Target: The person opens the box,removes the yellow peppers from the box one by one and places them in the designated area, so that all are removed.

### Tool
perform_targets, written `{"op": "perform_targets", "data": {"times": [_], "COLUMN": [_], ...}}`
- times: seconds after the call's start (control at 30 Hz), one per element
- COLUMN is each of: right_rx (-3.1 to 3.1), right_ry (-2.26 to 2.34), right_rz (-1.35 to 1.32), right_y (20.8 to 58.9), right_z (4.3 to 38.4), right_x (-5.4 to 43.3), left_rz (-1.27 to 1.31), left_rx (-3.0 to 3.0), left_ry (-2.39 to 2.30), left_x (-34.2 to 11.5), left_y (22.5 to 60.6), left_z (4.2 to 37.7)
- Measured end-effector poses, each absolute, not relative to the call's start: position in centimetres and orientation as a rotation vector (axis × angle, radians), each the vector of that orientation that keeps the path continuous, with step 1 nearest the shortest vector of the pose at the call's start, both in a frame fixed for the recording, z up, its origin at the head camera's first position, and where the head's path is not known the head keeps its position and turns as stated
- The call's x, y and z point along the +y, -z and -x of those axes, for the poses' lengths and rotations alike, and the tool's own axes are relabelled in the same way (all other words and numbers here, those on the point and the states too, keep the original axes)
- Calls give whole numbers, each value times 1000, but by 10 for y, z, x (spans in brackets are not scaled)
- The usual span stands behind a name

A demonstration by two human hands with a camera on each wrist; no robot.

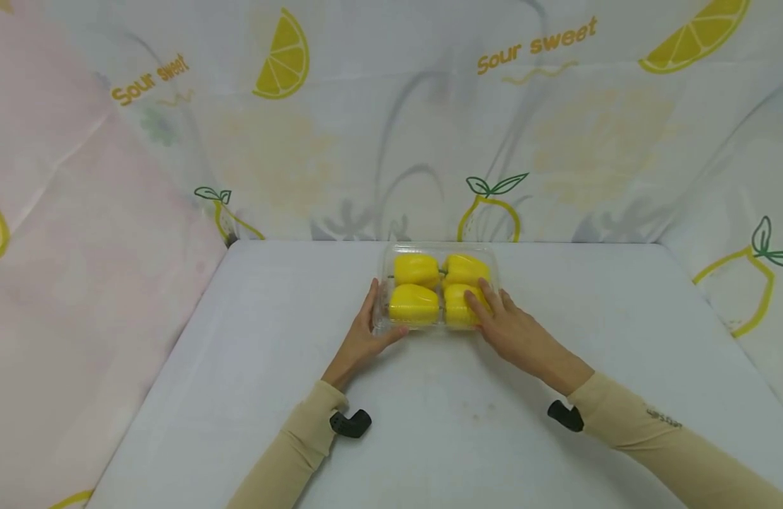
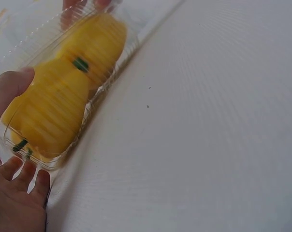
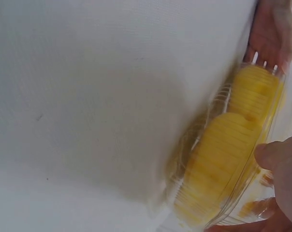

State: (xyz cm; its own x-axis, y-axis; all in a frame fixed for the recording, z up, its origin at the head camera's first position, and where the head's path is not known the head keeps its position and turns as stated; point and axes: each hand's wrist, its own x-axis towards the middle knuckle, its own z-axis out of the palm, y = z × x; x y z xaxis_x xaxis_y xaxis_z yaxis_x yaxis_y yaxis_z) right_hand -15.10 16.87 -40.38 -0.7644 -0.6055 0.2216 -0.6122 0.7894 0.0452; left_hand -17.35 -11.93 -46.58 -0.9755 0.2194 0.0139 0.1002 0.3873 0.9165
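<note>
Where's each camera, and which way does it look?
Head: on the head, facing forward and down at the box; left hand, right hand and sleeves show.
Left wrist: worn there, facing the box; left hand shows, right fingertips at top.
Right wrist: worn there, facing the box; right hand shows, left hand beyond.
Both wrist views share box and peppers.

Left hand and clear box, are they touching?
Touching. The left wrist view shows it: the left hand has its thumb against the clear box and fingertips right up at its near end.

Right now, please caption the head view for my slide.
Two hands touch a clear box of four yellow peppers on a white table.
</note>
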Motion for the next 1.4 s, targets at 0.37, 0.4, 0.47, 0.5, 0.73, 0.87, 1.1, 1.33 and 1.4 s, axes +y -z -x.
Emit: {"op": "perform_targets", "data": {"times": [0.37, 0.4, 0.47, 0.5, 0.73, 0.87, 1.1, 1.33, 1.4], "right_rx": [-2697, -2681, -2661, -2660, -2756, -2790, -2760, -2746, -2724], "right_ry": [5, 13, 31, 32, 28, 20, 2, 4, 25], "right_rz": [-1011, -1017, -1023, -1025, -1011, -1004, -1017, -1015, -1015], "right_y": [402, 403, 403, 403, 400, 399, 399, 399, 400], "right_z": [152, 152, 152, 152, 150, 149, 148, 149, 150], "right_x": [173, 173, 174, 174, 173, 173, 173, 173, 172], "left_rz": [-313, -312, -311, -305, -308, -308, -295, -286, -281], "left_rx": [2498, 2497, 2499, 2501, 2516, 2524, 2540, 2550, 2549], "left_ry": [-1654, -1653, -1648, -1645, -1661, -1682, -1666, -1654, -1657], "left_x": [-114, -114, -115, -115, -118, -119, -118, -118, -118], "left_y": [430, 431, 435, 440, 467, 469, 466, 468, 468], "left_z": [157, 157, 159, 161, 172, 172, 171, 172, 172]}}
